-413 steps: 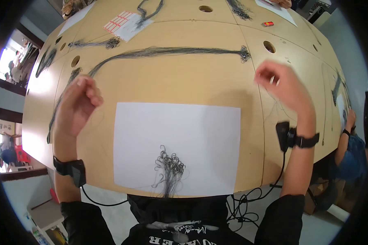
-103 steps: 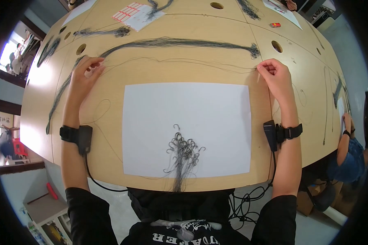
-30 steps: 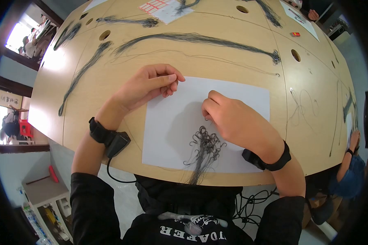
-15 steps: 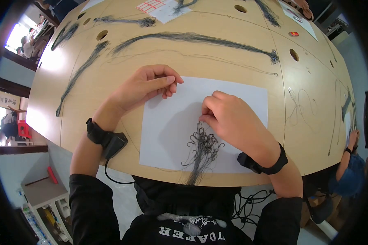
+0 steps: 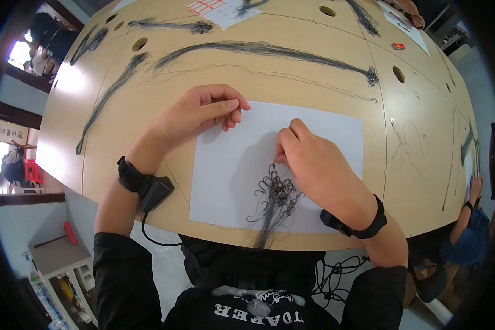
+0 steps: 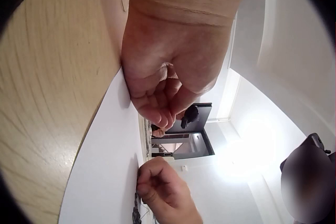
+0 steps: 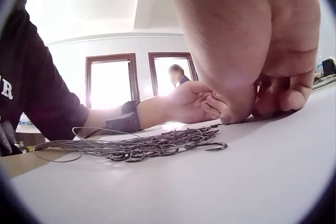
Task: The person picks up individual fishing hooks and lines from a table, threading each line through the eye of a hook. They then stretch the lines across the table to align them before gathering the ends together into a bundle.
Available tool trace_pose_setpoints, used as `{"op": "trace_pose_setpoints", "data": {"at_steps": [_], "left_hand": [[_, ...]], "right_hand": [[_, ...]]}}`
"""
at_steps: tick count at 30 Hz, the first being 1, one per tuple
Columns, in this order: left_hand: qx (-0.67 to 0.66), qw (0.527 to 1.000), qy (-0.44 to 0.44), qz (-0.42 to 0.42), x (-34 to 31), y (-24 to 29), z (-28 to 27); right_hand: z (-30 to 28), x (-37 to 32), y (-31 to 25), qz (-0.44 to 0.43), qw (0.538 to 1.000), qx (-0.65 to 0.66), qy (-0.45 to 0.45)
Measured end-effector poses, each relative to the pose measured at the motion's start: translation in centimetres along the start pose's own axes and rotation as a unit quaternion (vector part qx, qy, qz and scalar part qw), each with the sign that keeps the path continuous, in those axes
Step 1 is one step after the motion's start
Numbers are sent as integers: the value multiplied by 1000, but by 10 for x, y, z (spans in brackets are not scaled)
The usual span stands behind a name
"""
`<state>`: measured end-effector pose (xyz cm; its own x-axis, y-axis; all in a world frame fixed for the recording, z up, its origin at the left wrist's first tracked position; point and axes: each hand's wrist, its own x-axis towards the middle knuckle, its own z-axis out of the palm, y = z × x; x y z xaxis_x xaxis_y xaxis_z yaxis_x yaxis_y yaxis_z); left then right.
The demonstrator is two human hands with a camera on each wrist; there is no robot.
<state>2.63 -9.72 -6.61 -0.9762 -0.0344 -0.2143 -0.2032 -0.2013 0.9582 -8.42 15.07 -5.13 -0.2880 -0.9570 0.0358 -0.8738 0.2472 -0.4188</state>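
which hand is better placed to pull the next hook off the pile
Right, likely. The right hand pinches at the top of the hook bundle; the left hand rests at the edge of the white paper, apart from the hooks.

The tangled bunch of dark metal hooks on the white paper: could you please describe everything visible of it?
The tangled bunch of dark metal hooks lies flat on the near half of the white sheet of paper. Its curved hooks fan away from the person; their thin lines gather into a tail running off the paper's near edge. The right hand pinches its far edge.
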Motion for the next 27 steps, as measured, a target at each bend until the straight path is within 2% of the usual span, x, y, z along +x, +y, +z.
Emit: {"op": "trace_pose_setpoints", "data": {"at_steps": [5, 10, 13, 16, 19, 22, 25, 26, 27], "left_hand": [[-2, 1000, 0, -3, -1, 1, 2], [20, 1000, -4, -2, -1, 3, 1], [25, 1000, -13, 11, 1, 4, 1], [74, 997, -12, -2, 1, 8, 2], [158, 986, -47, -29, 1, 24, 5], [58, 998, 11, 29, 3, 16, 15], [-66, 996, -58, 30, 4, 21, 43], [-64, 993, -97, 19, 1, 24, 54], [-35, 995, -98, 2, -4, 30, 70]], "right_hand": [[-1, 0, 7, 6, 995, 100, 23], [-9, 8, 14, 52, 963, 256, 64], [-21, 11, 14, 67, 947, 302, 81], [-26, 12, 19, 50, 912, 390, 118], [-33, 11, 23, 35, 916, 381, 120], [-36, 10, 28, 17, 910, 397, 119], [-42, 8, 20, -4, 895, 424, 141], [-45, 8, 19, -9, 890, 432, 143], [-49, 6, 19, -16, 885, 441, 144]]}}
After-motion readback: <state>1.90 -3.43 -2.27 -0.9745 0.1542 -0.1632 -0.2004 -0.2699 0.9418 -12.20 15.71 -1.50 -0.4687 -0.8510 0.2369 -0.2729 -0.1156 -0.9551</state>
